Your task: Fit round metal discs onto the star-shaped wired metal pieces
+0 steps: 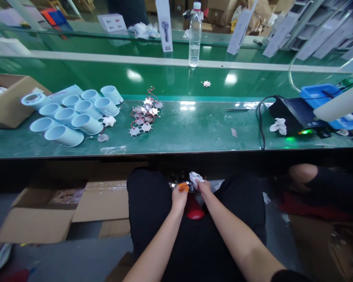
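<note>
Both my hands are down in my lap, below the green workbench edge. My left hand is closed, with orange-tipped fingers pinching a small shiny metal part. My right hand is closed on a crumpled white cloth. The two hands almost touch above a red stool seat between my black-clad knees. On the bench lies a pile of star-shaped metal discs with red wires. Left of it lie several light blue plastic cylinders.
A water bottle stands at the back. One loose star disc lies on the belt. A black device with cable and a green light sits right, beside a blue tray. Cardboard boxes lie left and on the floor.
</note>
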`<state>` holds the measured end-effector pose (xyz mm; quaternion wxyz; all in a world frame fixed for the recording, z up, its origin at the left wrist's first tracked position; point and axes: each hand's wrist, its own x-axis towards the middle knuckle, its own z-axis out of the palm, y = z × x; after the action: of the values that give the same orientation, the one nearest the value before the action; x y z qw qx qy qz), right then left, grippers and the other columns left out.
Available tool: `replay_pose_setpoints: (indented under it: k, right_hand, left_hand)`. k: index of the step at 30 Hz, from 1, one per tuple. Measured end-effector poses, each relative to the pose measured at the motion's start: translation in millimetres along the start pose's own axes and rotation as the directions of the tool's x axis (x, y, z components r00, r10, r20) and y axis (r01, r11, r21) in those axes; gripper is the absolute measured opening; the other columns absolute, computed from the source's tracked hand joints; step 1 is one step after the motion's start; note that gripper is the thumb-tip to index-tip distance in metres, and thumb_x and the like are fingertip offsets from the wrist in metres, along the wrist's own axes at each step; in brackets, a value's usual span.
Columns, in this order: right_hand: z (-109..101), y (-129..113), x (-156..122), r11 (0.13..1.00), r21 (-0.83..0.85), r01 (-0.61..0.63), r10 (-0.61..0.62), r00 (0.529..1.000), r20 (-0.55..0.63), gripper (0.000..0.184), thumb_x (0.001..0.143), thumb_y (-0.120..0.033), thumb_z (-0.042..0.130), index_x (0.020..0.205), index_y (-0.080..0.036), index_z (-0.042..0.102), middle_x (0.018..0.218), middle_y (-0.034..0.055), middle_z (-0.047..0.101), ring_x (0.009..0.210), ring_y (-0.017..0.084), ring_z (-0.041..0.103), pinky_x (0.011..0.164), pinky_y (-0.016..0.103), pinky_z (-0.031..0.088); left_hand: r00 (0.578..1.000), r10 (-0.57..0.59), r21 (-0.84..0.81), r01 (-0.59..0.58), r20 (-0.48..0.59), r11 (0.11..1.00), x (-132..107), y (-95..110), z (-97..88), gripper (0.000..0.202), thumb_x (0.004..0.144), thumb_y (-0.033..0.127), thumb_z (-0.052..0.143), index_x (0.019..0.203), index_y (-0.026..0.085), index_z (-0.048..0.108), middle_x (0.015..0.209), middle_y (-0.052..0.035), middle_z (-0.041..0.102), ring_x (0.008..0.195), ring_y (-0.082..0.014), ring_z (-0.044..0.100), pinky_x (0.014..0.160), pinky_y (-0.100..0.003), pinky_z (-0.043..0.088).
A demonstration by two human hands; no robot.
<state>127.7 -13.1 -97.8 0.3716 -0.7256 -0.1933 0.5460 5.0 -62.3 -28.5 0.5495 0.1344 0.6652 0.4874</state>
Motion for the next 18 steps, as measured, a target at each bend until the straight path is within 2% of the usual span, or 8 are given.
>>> replay_pose_setpoints:
  k: [5, 9, 11, 14, 16, 18]
  right_hand:
    - [-5.4, -2.1, 1.4, 0.998, -0.051, 0.029, -0.030, 1.000, -0.002, 0.027, 0.064, -0.028, 0.082, 0.055, -0.021, 0.057, 0.040, -0.0018, 0.054, 0.035, 0.014, 0.051, 0.039, 0.025, 0.041]
    - [-7.2, -2.0, -6.2, 0.984, -0.127, 0.128, -0.127, 0.992, 0.017, 0.024, 0.062, -0.024, 0.080, 0.051, -0.020, 0.059, 0.039, -0.0028, 0.052, 0.042, 0.017, 0.056, 0.046, 0.025, 0.045]
    - [-7.1, -3.4, -15.7, 0.965, -0.152, 0.215, -0.211, 0.977, 0.043, 0.019, 0.059, -0.019, 0.081, 0.052, -0.019, 0.063, 0.048, -0.0005, 0.060, 0.057, 0.020, 0.064, 0.057, 0.027, 0.051]
    - [-7.0, -9.8, -35.8, 0.922, -0.151, 0.356, -0.344, 0.934, 0.097, 0.011, 0.058, -0.015, 0.081, 0.062, -0.020, 0.072, 0.076, 0.0040, 0.072, 0.083, 0.023, 0.068, 0.081, 0.031, 0.054]
    - [-8.1, -17.4, -51.1, 0.894, -0.134, 0.427, -0.410, 0.902, 0.137, 0.011, 0.062, -0.014, 0.079, 0.068, -0.023, 0.076, 0.090, 0.0050, 0.073, 0.091, 0.023, 0.067, 0.092, 0.033, 0.053]
    - [-10.7, -27.4, -66.5, 0.858, -0.096, 0.505, -0.485, 0.857, 0.174, 0.012, 0.066, -0.013, 0.075, 0.071, -0.024, 0.078, 0.094, 0.0057, 0.073, 0.094, 0.023, 0.066, 0.095, 0.036, 0.052]
  left_hand:
    - [0.998, -0.016, -0.077, 0.011, -0.059, 0.997, 8.3, 2.8, 0.6, 0.030, 0.065, -0.009, 0.069, 0.080, 0.015, 0.077, 0.084, -0.0069, 0.075, 0.080, -0.0178, 0.070, 0.091, -0.035, 0.051]
    - [0.997, -0.026, -0.133, 0.017, -0.066, 0.991, 9.3, 1.5, 0.3, 0.030, 0.065, -0.008, 0.070, 0.082, 0.015, 0.077, 0.084, -0.0069, 0.074, 0.079, -0.0169, 0.069, 0.090, -0.033, 0.050]
    - [0.996, -0.040, -0.164, 0.026, -0.084, 0.986, 10.9, 0.4, 0.2, 0.027, 0.066, -0.006, 0.071, 0.084, 0.014, 0.077, 0.081, -0.0058, 0.073, 0.075, -0.0158, 0.067, 0.086, -0.032, 0.050]
    - [0.988, -0.070, -0.228, 0.037, -0.139, 0.973, 14.4, 0.8, 0.1, 0.023, 0.071, 0.000, 0.072, 0.088, 0.015, 0.075, 0.080, -0.0035, 0.072, 0.071, -0.0136, 0.065, 0.081, -0.029, 0.050]
    - [0.981, -0.091, -0.283, 0.040, -0.170, 0.958, 15.8, 3.6, -0.1, 0.022, 0.074, 0.002, 0.071, 0.090, 0.016, 0.074, 0.083, -0.0030, 0.071, 0.072, -0.0127, 0.066, 0.079, -0.027, 0.051]
    - [0.978, -0.112, -0.342, 0.045, -0.179, 0.939, 15.2, 8.4, -0.6, 0.023, 0.077, 0.001, 0.068, 0.093, 0.017, 0.072, 0.086, -0.0036, 0.072, 0.077, -0.0126, 0.068, 0.079, -0.026, 0.051]
